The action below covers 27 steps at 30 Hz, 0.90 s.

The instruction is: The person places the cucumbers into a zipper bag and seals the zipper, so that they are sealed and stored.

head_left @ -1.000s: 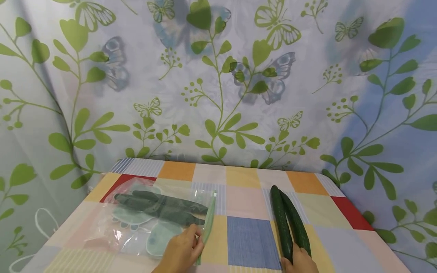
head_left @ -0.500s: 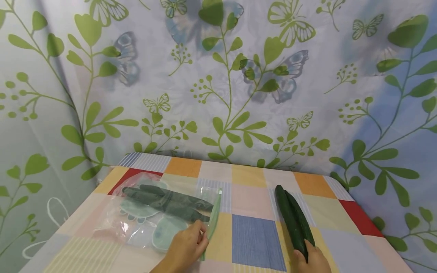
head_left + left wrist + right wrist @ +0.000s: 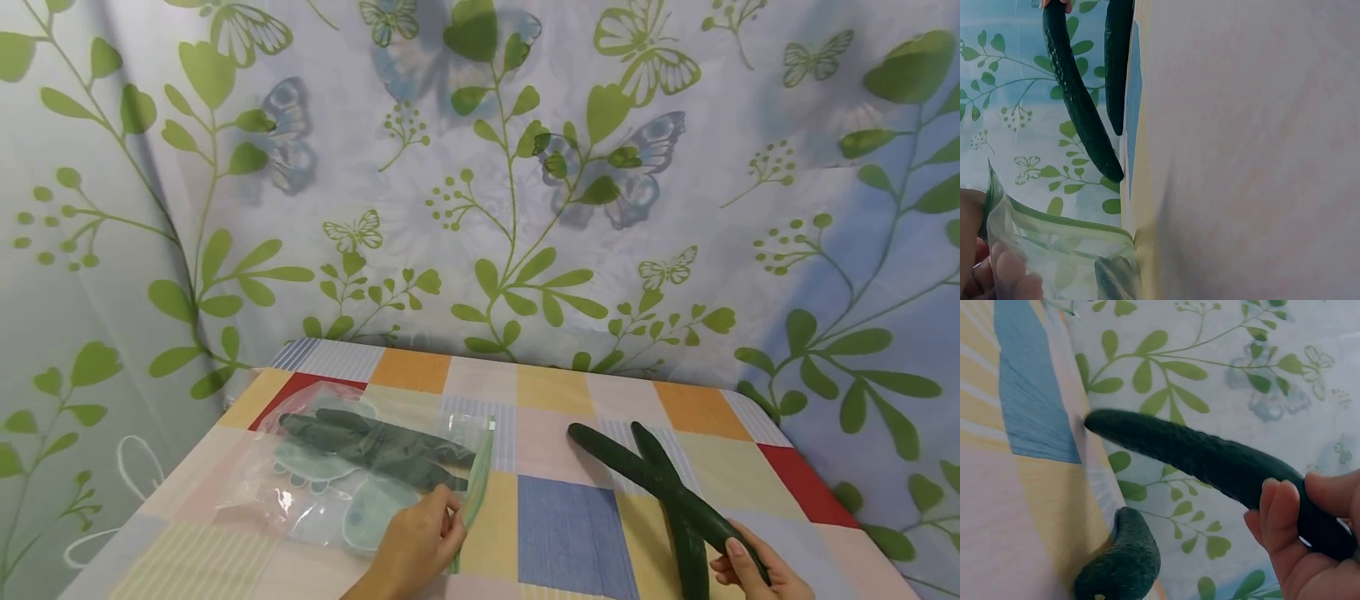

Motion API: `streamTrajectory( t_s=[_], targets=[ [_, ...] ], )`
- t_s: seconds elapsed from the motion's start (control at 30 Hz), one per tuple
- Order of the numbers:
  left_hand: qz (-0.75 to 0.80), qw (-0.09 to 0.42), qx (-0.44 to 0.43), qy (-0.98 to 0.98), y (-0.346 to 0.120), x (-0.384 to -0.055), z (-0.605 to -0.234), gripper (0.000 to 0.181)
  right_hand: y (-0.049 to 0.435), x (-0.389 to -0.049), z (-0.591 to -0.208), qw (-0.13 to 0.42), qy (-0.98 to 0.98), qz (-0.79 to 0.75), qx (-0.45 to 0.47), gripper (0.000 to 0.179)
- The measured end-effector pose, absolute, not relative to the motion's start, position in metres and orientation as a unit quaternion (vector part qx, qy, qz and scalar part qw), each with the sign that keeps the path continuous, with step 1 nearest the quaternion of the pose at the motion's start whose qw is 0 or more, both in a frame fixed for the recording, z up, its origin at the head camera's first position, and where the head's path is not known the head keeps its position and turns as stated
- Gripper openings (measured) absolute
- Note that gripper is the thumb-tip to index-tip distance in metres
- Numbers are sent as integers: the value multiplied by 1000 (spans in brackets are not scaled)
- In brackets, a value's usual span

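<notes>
My right hand (image 3: 765,567) grips a long dark cucumber (image 3: 637,462) by its near end; the cucumber slants up to the left, its near end lifted. Under it a second cucumber (image 3: 693,558) lies on the table, crossed by the first. At left, a clear zip bag (image 3: 315,521) lies flat with cucumbers (image 3: 375,446) inside. My left hand (image 3: 420,537) pinches the bag's green-edged mouth (image 3: 1060,220) at its near corner. In the left wrist view the mouth's film stands raised, with fingers (image 3: 1011,267) seen through it.
A patchwork cloth (image 3: 562,533) covers the table. Behind it hangs a curtain (image 3: 420,275) printed with leaves and butterflies. A white cord (image 3: 123,467) loops beside the table's left edge.
My right hand has raised one cucumber's near end and swung it to the right, so the two, earlier side by side, now cross. My left hand stays at the bag's mouth.
</notes>
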State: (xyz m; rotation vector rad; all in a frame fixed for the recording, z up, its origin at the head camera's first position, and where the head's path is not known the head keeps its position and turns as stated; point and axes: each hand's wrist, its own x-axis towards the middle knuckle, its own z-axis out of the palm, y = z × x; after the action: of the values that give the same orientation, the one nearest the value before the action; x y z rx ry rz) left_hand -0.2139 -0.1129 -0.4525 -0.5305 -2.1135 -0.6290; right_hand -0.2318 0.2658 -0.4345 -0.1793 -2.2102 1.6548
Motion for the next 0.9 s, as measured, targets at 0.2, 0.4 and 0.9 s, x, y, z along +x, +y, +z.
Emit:
streamTrajectory(
  t_s=[0.2,0.4,0.9],
  targets=[
    [-252,429,-208,-842,-112,-214,-451,8,275,-232,-438,134,-770,623,-19,14],
    [-245,440,-203,-840,-111,-213,-450,6,272,-229,-438,95,-749,655,23,16],
    [-251,443,-209,-835,-112,-213,-448,12,261,-226,-441,20,-700,699,145,29]
  ],
)
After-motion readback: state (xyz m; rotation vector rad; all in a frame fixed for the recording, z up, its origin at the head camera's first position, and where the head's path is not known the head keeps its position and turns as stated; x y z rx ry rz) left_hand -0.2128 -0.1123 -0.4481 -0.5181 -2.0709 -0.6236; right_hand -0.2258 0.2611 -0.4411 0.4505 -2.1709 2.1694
